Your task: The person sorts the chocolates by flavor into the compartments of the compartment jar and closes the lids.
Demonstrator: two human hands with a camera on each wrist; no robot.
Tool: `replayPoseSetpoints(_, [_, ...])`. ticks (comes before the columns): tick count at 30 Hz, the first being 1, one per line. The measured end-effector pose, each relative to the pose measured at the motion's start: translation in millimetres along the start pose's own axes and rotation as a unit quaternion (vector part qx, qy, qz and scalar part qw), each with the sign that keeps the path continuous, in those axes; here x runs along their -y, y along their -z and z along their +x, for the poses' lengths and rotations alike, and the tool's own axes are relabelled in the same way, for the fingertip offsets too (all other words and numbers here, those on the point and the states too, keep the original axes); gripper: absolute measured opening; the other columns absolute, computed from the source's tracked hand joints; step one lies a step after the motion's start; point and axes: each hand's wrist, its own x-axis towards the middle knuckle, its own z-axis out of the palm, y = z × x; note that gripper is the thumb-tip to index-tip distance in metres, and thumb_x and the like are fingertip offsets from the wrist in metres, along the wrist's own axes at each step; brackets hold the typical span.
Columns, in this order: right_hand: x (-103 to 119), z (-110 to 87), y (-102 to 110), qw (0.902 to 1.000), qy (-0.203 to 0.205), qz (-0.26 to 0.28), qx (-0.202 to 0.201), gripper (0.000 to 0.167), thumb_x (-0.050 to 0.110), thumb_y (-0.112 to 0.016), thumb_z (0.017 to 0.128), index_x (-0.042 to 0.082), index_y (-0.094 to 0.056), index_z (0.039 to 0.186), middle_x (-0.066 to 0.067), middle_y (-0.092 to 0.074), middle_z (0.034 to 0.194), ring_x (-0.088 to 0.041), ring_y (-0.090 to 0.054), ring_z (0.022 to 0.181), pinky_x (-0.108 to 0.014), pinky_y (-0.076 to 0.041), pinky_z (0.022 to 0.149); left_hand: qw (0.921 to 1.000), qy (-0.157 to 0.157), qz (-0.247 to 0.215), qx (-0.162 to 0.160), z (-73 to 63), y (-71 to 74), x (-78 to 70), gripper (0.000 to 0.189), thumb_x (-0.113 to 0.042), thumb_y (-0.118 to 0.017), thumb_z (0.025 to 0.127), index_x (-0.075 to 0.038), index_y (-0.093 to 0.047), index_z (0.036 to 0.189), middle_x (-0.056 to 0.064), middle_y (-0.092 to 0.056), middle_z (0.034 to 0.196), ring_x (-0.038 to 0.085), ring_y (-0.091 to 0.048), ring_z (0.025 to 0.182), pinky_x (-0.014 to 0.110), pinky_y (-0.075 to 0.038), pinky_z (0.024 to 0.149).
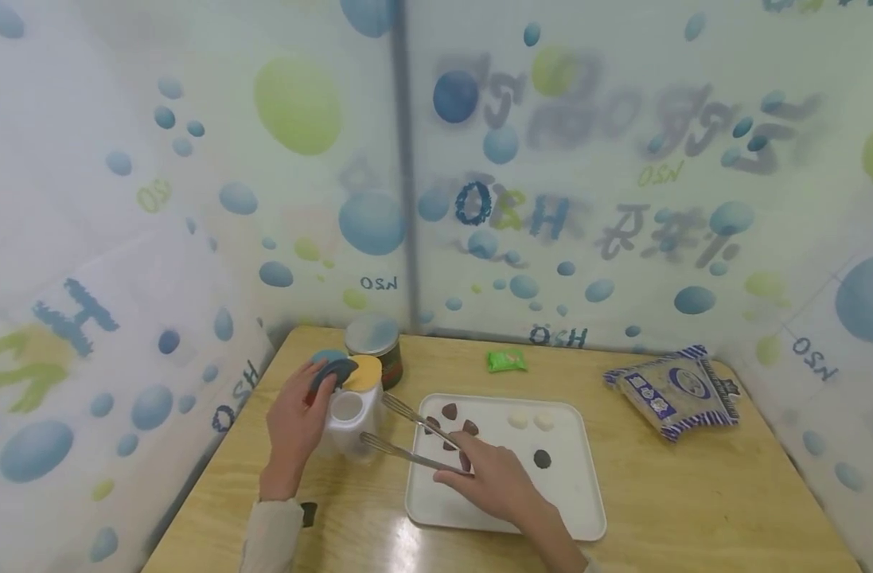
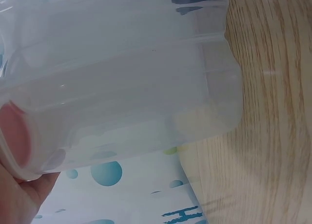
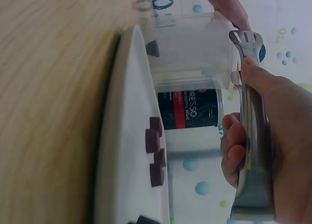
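Observation:
My left hand (image 1: 296, 418) pinches a dark blue flip lid (image 1: 333, 372), which stands raised above a round opening on a clear plastic storage box (image 1: 364, 434). Other lids of this box, one of them yellow (image 1: 364, 371), lie flat. Through the box wall in the right wrist view, a dark piece (image 3: 152, 48) shows at the bottom. In my right hand (image 1: 496, 481) I grip metal tongs (image 1: 422, 460); their arms are spread, the tips beside the box with nothing between them. Several brown chunks (image 1: 450, 411) lie on the white tray (image 1: 508, 513) under the tongs.
Two whitish pieces (image 1: 531, 420) and a dark round piece (image 1: 542, 459) also lie on the tray. Behind the box stands a coffee tin (image 1: 389, 362). A green packet (image 1: 506, 360) and a blue-and-white bag (image 1: 672, 392) sit farther back. A small black object (image 1: 309, 513) is near my left sleeve.

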Motion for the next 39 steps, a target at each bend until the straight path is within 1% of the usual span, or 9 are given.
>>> replayPoseSetpoints(2, [-7, -6.0, 1, 1.0, -0.002, -0.005, -0.004, 0.05, 0.063, -0.059, 0.091, 0.02, -0.059, 0.117, 0.017, -0.047, 0.071, 0.002, -0.034, 0.051, -0.018, -0.032, 0.046, 1.0, 0.002, -0.002, -0.003, 0.8, 0.5, 0.3, 0.038, -0.032, -0.061, 0.099, -0.009, -0.067, 0.129, 0.012, -0.063, 0.138, 0.034, -0.056, 0.131, 0.06, -0.044, 0.102])
replayPoseSetpoints(6, [-24, -18.3, 4, 0.9996, -0.021, -0.021, 0.003, 0.043, 0.059, -0.064, 0.09, 0.02, -0.058, 0.108, 0.017, -0.045, 0.07, 0.002, -0.035, 0.052, -0.019, -0.032, 0.046, 1.0, 0.001, -0.004, -0.009, 3.6, 0.0, 1.4, 0.039, -0.033, -0.062, 0.098, -0.009, -0.067, 0.129, 0.012, -0.063, 0.138, 0.034, -0.056, 0.131, 0.06, -0.044, 0.102])
replayPoseSetpoints(10, [-41, -35.8, 7, 0.9973, -0.061, -0.033, 0.023, 0.045, 0.061, -0.066, 0.087, 0.02, -0.058, 0.106, 0.016, -0.045, 0.069, 0.002, -0.037, 0.053, -0.02, -0.033, 0.047, 1.0, -0.001, -0.004, -0.009, 4.4, -1.2, 2.3, 0.039, -0.034, -0.063, 0.098, -0.01, -0.067, 0.129, 0.012, -0.063, 0.138, 0.034, -0.057, 0.13, 0.061, -0.044, 0.102])
replayPoseSetpoints(17, [-61, -72.1, 7, 0.989, -0.136, -0.03, 0.05, 0.044, 0.065, -0.068, 0.083, 0.024, -0.053, 0.09, 0.014, -0.044, 0.065, 0.0, -0.038, 0.054, -0.021, -0.03, 0.049, 0.9998, -0.017, 0.004, -0.009, -1.8, 0.6, 4.4, 0.038, -0.03, -0.065, 0.097, -0.009, -0.067, 0.128, 0.015, -0.062, 0.138, 0.038, -0.059, 0.125, 0.061, -0.048, 0.093])
replayPoseSetpoints(23, [-78, -97.6, 15, 0.9805, -0.191, 0.005, 0.046, 0.047, 0.066, -0.066, 0.084, 0.025, -0.058, 0.106, 0.013, -0.048, 0.065, -0.002, -0.042, 0.054, -0.021, -0.033, 0.048, 0.9996, -0.024, 0.003, -0.013, -3.1, 1.5, 2.9, 0.039, -0.029, -0.065, 0.097, -0.008, -0.067, 0.129, 0.016, -0.062, 0.137, 0.038, -0.059, 0.127, 0.061, -0.047, 0.097])
replayPoseSetpoints(29, [-85, -120.6, 36, 0.9594, -0.274, 0.015, 0.064, 0.058, 0.067, -0.067, 0.082, 0.02, -0.061, 0.114, 0.006, -0.05, 0.069, -0.009, -0.047, 0.061, -0.025, -0.033, 0.051, 0.9997, -0.019, -0.002, -0.016, -3.1, 1.1, 1.7, 0.038, -0.028, -0.065, 0.097, -0.007, -0.067, 0.128, 0.015, -0.063, 0.137, 0.037, -0.058, 0.128, 0.061, -0.046, 0.099])
replayPoseSetpoints(34, [-95, -137.1, 46, 0.955, -0.284, 0.025, 0.083, 0.059, 0.061, -0.068, 0.084, 0.013, -0.062, 0.118, 0.004, -0.052, 0.07, -0.009, -0.048, 0.059, -0.024, -0.033, 0.049, 0.9997, -0.019, 0.001, -0.018, -2.2, 1.2, 2.5, 0.037, -0.028, -0.065, 0.097, -0.006, -0.068, 0.127, 0.015, -0.063, 0.136, 0.037, -0.058, 0.128, 0.061, -0.047, 0.098])
replayPoseSetpoints(36, [-100, -142.0, 46, 0.9517, -0.292, 0.032, 0.089, 0.065, 0.061, -0.068, 0.085, 0.009, -0.061, 0.124, 0.002, -0.057, 0.075, -0.011, -0.053, 0.065, -0.026, -0.041, 0.053, 0.9996, -0.022, 0.001, -0.016, -1.8, 1.2, 2.0, 0.037, -0.028, -0.064, 0.098, -0.006, -0.067, 0.128, 0.016, -0.063, 0.136, 0.037, -0.058, 0.128, 0.061, -0.047, 0.097])
replayPoseSetpoints(39, [-105, -146.3, 45, 0.9399, -0.325, 0.04, 0.095, 0.074, 0.063, -0.07, 0.082, 0.008, -0.059, 0.13, 0.001, -0.062, 0.086, -0.015, -0.057, 0.075, -0.032, -0.048, 0.061, 0.9996, -0.025, -0.001, -0.012, -1.5, 0.2, 2.4, 0.038, -0.029, -0.064, 0.097, -0.006, -0.067, 0.128, 0.016, -0.063, 0.136, 0.037, -0.058, 0.128, 0.06, -0.047, 0.097])
